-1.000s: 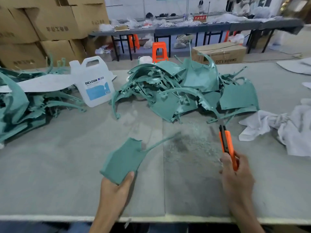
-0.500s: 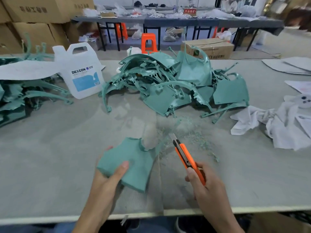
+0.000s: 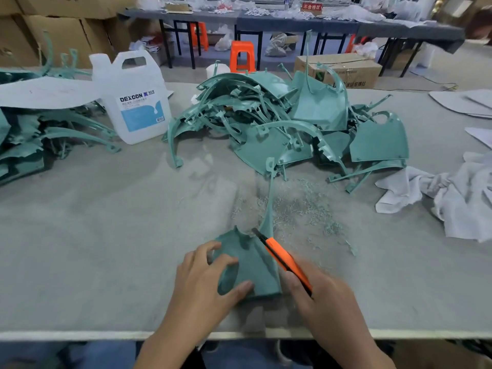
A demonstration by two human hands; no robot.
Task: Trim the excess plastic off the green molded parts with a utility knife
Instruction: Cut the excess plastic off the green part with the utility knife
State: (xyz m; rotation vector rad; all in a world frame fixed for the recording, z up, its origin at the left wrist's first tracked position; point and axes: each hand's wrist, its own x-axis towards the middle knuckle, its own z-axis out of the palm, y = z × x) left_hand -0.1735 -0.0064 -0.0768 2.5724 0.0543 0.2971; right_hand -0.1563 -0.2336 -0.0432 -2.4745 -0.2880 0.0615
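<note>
Head view: blade near fingers

I watch the flat green molded plastic part (image 3: 250, 265), nearside of the green parts heap (image 3: 292, 121), pinched by the left hand (image 3: 202, 286); the right hand (image 3: 324, 296) grips the orange utility knife (image 3: 285, 259) against it. I fear a skidding blade cutting those fingers (image 3: 229, 261).

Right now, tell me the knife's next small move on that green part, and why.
Probably draw the utility knife in the right hand along the top edge of the green molded part to slice off the thin strip: the blade tip sits at its base, and the left hand grips the part.
</note>
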